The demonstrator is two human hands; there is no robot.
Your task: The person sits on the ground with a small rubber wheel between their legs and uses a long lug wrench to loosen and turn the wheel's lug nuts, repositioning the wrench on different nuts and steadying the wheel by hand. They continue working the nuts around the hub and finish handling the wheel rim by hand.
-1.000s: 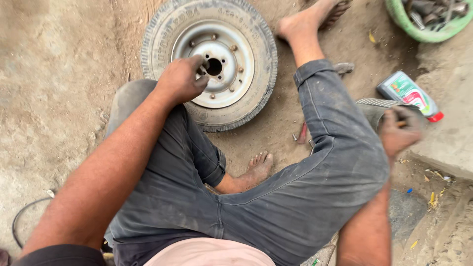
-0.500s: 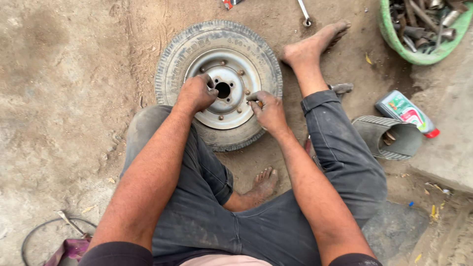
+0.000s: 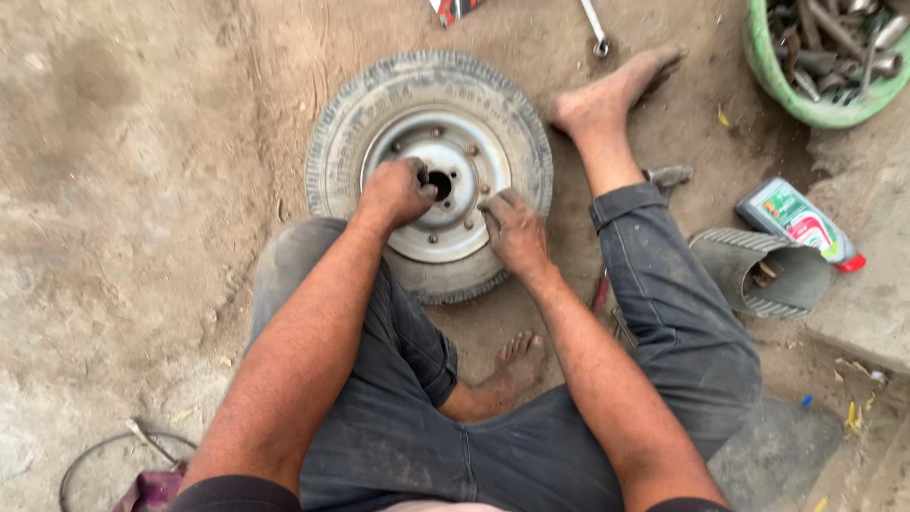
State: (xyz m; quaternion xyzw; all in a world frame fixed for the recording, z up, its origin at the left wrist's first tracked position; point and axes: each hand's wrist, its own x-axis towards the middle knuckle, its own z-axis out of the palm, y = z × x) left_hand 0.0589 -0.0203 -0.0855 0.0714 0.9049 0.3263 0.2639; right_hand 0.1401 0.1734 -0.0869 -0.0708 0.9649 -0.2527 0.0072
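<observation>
**Small wheel on dirt floor, both hands at the rim**

- Wheel (image 3: 428, 171): I see it flat on the ground between the legs, tyre on the metal rim, several bolts seated in the rim; I judge rim work underway, extent unclear.
- Green basket (image 3: 787, 90) of metal parts: cut off at the frame edge.
- Bottle (image 3: 798, 224): lying well right of the wheel.
- Left hand (image 3: 396, 192): clenched by the hub hole; contents hidden.
- Right hand (image 3: 514, 230): fingers curled at the rim edge; grip I cannot tell.
</observation>
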